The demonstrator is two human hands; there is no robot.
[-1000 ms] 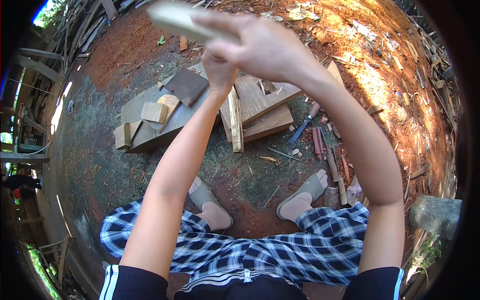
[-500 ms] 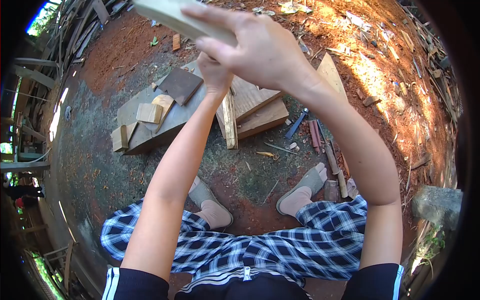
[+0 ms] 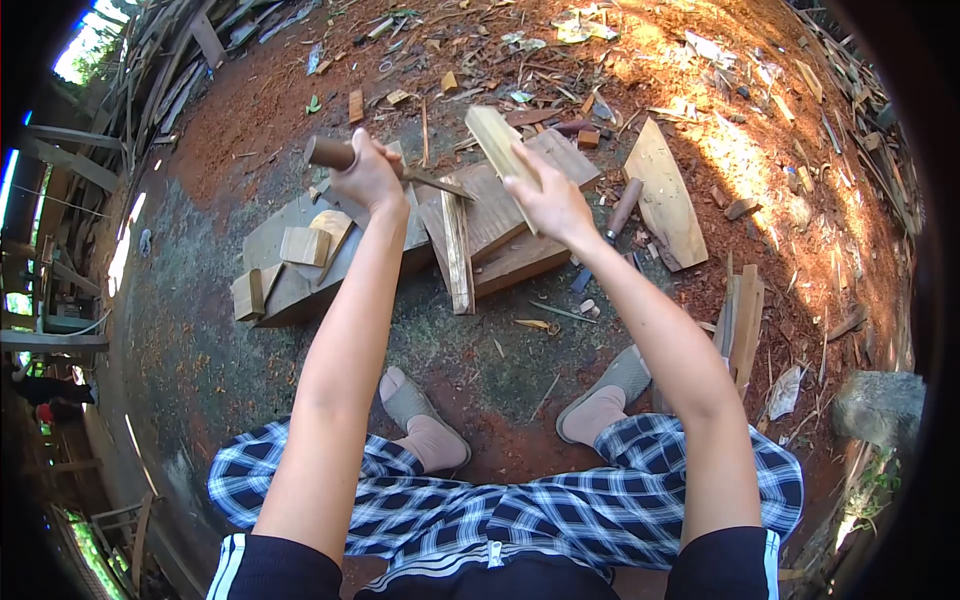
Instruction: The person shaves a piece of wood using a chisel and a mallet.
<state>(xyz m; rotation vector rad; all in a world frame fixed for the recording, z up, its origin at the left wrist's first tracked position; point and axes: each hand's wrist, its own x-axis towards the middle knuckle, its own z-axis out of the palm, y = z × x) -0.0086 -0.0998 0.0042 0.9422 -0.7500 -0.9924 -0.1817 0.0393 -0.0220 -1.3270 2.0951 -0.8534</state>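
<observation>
My left hand (image 3: 370, 182) is wrapped round a chisel (image 3: 330, 153), its round wooden handle sticking out to the left. The chisel's blade points right and overlaps the upper end of a narrow wood strip (image 3: 457, 255). That strip leans against thick boards (image 3: 525, 255) on the ground. In my right hand (image 3: 556, 208) is a pale wooden block (image 3: 488, 135), held by its near end with the fingers along it. The block is tilted, its far end up and to the left, apart from the chisel.
Small wood pieces (image 3: 304, 246) lie on a grey slab (image 3: 275, 217) at left. To the right are a pointed board (image 3: 665, 195), a wooden-handled tool (image 3: 625, 205) and upright offcuts (image 3: 745, 325). Wood scraps litter the reddish soil. A concrete block (image 3: 880, 408) stands far right.
My right hand has come down and right with the wooden block, away from above my left hand. My left hand has shifted left, and the chisel in it now shows.
</observation>
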